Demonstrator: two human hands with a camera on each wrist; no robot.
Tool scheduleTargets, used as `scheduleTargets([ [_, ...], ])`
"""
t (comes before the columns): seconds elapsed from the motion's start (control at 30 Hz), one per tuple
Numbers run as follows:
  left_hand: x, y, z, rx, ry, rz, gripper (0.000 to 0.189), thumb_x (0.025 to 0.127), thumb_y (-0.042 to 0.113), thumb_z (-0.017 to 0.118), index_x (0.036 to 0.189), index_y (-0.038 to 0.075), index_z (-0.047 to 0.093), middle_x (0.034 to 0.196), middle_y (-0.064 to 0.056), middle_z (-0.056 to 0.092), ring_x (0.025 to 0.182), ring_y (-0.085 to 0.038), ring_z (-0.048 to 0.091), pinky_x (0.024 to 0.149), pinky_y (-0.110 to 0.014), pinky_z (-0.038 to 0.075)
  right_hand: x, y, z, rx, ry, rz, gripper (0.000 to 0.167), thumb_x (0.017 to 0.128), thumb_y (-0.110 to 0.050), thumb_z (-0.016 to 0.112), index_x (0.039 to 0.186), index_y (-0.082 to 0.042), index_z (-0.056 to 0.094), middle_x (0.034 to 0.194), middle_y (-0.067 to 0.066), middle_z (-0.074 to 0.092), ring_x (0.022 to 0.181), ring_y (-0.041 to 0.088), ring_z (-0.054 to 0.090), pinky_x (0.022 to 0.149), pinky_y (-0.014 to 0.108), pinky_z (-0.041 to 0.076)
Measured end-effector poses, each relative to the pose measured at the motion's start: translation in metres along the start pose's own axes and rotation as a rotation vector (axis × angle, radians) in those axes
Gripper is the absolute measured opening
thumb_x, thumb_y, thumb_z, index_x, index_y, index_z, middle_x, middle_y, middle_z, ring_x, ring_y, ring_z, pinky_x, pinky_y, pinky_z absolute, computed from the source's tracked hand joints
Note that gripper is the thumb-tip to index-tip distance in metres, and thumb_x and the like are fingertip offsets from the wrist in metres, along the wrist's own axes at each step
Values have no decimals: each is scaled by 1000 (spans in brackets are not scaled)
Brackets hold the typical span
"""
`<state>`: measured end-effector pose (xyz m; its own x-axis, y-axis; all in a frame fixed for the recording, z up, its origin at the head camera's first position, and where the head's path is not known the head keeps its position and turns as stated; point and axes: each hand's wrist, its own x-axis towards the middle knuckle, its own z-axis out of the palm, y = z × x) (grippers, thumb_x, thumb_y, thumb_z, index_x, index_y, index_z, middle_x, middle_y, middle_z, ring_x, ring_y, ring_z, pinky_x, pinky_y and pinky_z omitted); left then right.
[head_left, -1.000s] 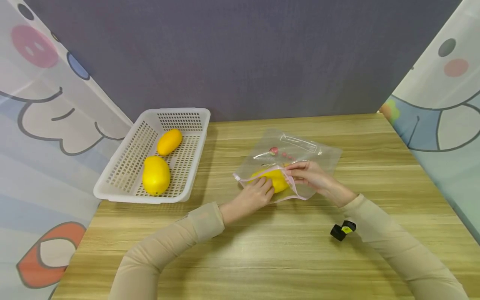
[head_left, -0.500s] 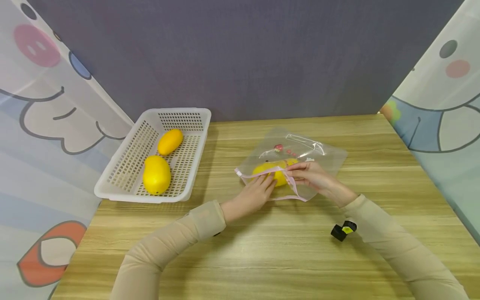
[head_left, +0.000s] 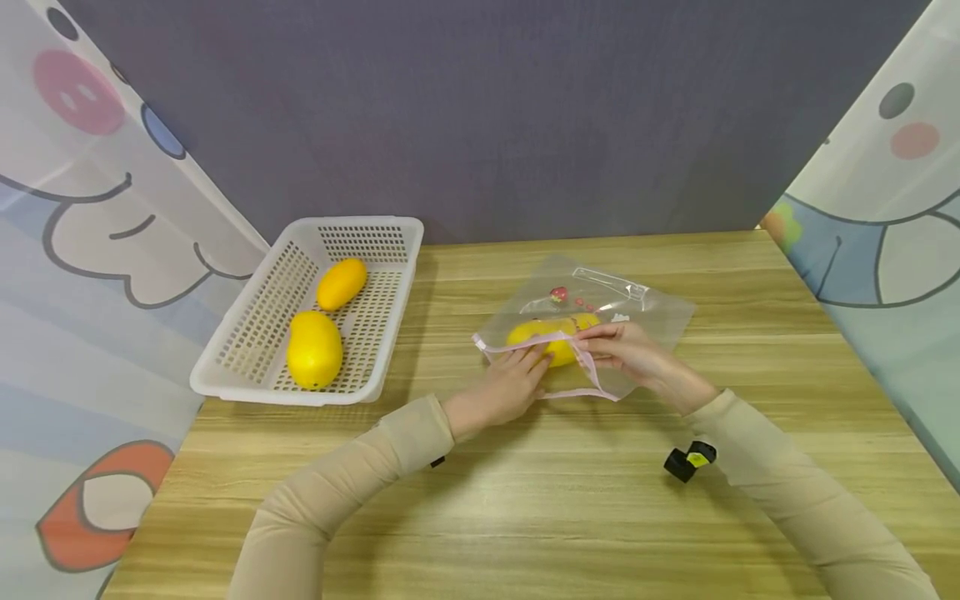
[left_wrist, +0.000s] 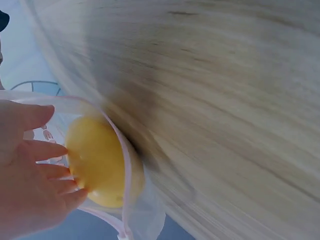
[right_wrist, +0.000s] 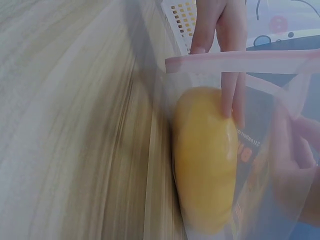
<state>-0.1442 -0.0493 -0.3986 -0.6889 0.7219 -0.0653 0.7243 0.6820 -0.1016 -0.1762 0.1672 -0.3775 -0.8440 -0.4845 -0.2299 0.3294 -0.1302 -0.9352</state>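
Observation:
A yellow mango (head_left: 562,353) lies inside a clear zip bag (head_left: 517,312) with a pink zip edge and strawberry prints, flat on the table. My left hand (head_left: 504,390) reaches into the bag's mouth; its straight fingers touch the mango's near side, as the left wrist view shows on the mango (left_wrist: 97,162). With thumb and fingers my right hand (head_left: 636,357) pinches the pink edge and keeps the mouth apart. In the right wrist view the mango (right_wrist: 205,160) lies lengthwise behind the clear film.
A white slotted basket (head_left: 375,367) at the left holds a larger mango (head_left: 313,350) and a smaller mango (head_left: 342,283). The wooden table (head_left: 562,517) meets a grey panel (head_left: 487,125) at the back. A black wrist camera (head_left: 681,465) hangs under the right sleeve.
The mango has slid farther into the bag, away from me. My left fingers, curled a second ago, have straightened against it. The right hand keeps its pinch almost in place.

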Motion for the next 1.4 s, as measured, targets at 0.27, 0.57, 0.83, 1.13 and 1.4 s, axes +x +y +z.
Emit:
scheduleTargets([
  [0.27, -8, -6, -7, -140, 70, 121, 53, 90, 29, 50, 135, 5, 36, 143, -15, 23, 130, -24, 25, 106, -35, 21, -1, -1, -3, 27, -10, -15, 28, 86, 6, 49, 84, -13, 69, 86, 1, 67, 75, 15, 64, 70, 25, 52],
  [0.57, -23, -15, -21, -297, 176, 245, 35, 86, 15, 57, 119, 4, 55, 123, -14, 51, 113, -23, 48, 96, -29, 38, -2, -1, -4, 53, -4, -23, 27, 86, 6, 50, 84, -13, 70, 86, 1, 68, 76, 14, 64, 70, 25, 52],
  [0.83, -39, -32, -42, -331, 322, 275, 19, 82, 8, 60, 100, 3, 64, 100, -9, 62, 92, -18, 58, 81, -26, 48, -3, -2, -4, 80, -7, -29, 27, 85, 6, 50, 85, -12, 70, 86, 3, 68, 75, 14, 65, 70, 26, 52],
  [1.13, -56, -58, -60, -292, 348, 229, 18, 82, 9, 61, 99, 4, 65, 93, -5, 63, 84, -16, 60, 75, -25, 49, -3, -4, -5, 64, -8, -23, 26, 86, 6, 50, 86, -12, 69, 86, 3, 67, 77, 15, 64, 71, 26, 52],
  [1.4, -72, -80, -75, -261, 327, 146, 15, 81, 8, 62, 95, 3, 66, 90, -5, 64, 80, -17, 61, 71, -27, 51, -4, -3, -3, 65, -11, -19, 25, 85, 5, 51, 86, -12, 69, 86, 3, 67, 76, 15, 64, 72, 26, 52],
])
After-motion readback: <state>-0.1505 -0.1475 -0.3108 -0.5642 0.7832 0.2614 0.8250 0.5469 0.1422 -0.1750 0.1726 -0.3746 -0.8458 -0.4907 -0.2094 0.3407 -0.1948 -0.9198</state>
